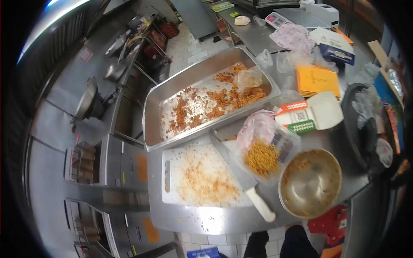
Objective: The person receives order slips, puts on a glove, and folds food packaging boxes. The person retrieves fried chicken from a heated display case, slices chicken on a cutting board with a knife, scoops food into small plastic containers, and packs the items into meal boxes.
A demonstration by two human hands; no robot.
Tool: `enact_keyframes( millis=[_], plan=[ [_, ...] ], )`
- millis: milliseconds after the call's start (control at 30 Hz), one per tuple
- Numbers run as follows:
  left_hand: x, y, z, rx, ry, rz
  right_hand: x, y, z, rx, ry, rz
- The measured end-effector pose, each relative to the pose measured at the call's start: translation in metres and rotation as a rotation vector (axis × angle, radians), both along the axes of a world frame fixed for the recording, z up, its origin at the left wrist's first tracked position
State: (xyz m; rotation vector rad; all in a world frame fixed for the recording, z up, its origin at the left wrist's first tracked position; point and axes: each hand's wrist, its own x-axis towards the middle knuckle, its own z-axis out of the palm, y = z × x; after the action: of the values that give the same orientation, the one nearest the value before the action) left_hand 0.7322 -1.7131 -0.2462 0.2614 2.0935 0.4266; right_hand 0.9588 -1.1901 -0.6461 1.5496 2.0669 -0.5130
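Neither of my hands shows in the head view. A white-handled knife (261,205) lies across the right edge of a white cutting board (172,195), which is smeared with orange-brown crumbs. Behind the board, a deep steel tray (150,124) holds scattered brown shredded food (223,101) and a crumpled clear plastic bag (249,80). To the right of the knife, yellow-brown crumbly food (261,159) sits in a clear plastic container, with a pink-and-white bag (257,125) beside it. A steel bowl (312,189) with food residue stands near the front edge.
An opened paper box (329,111), yellow packets (317,81) and a black bin-like container (355,129) crowd the right side. A weighing scale (297,20) stands farther back. Fryers (84,161) and a wok (88,101) are on the left. Below the counter are dark-clothed legs (294,241).
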Motion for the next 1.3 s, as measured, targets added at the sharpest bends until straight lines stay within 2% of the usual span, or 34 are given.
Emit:
enact_keyframes(
  millis=[167,467,733,867,967,1000,1033,1067,1100,1133,1167,1200,1267,1300],
  plan=[
    [-0.008,0.013,0.004,-0.049,0.011,-0.056,-0.016,0.012,-0.033,-0.023,-0.003,-0.048],
    [0.004,0.023,0.004,-0.083,0.045,-0.152,-0.016,0.025,-0.044,-0.033,0.05,-0.104],
    [0.019,0.013,0.01,-0.059,0.057,-0.31,-0.007,0.018,-0.03,0.014,0.143,-0.193],
    [0.029,-0.018,0.014,0.028,0.086,-0.475,0.002,0.009,0.0,0.185,0.367,-0.317],
    [0.033,-0.009,0.011,-0.018,0.096,-0.526,0.007,-0.006,0.063,0.464,0.829,-0.475],
    [0.031,-0.008,0.006,0.309,0.114,-0.541,0.019,-0.016,0.1,0.522,1.012,-0.539],
    [0.026,-0.024,-0.023,0.182,0.202,-0.744,0.043,-0.046,0.138,0.55,1.138,-0.595],
    [0.032,-0.018,-0.019,0.305,0.246,-0.769,0.076,-0.085,0.233,0.166,1.293,-0.891],
    [0.027,-0.011,-0.041,0.489,0.148,-0.797,0.106,-0.123,0.339,-0.169,1.349,-1.245],
    [0.045,0.024,-0.017,0.298,0.087,-0.789,0.141,-0.172,0.39,-0.161,1.37,-1.37],
    [0.06,0.029,-0.023,0.83,0.395,-0.834,0.176,-0.221,0.441,-0.145,1.393,-1.497],
    [0.076,0.069,0.009,0.747,0.318,-0.866,0.199,-0.254,0.483,-0.182,1.522,-1.62],
    [0.106,0.145,0.064,0.649,-0.018,-0.812,0.239,-0.326,0.559,-0.067,1.598,-1.442],
    [0.122,0.164,0.067,0.741,0.071,-0.857,0.242,-0.339,0.594,-0.035,1.628,-1.416]
  ],
)
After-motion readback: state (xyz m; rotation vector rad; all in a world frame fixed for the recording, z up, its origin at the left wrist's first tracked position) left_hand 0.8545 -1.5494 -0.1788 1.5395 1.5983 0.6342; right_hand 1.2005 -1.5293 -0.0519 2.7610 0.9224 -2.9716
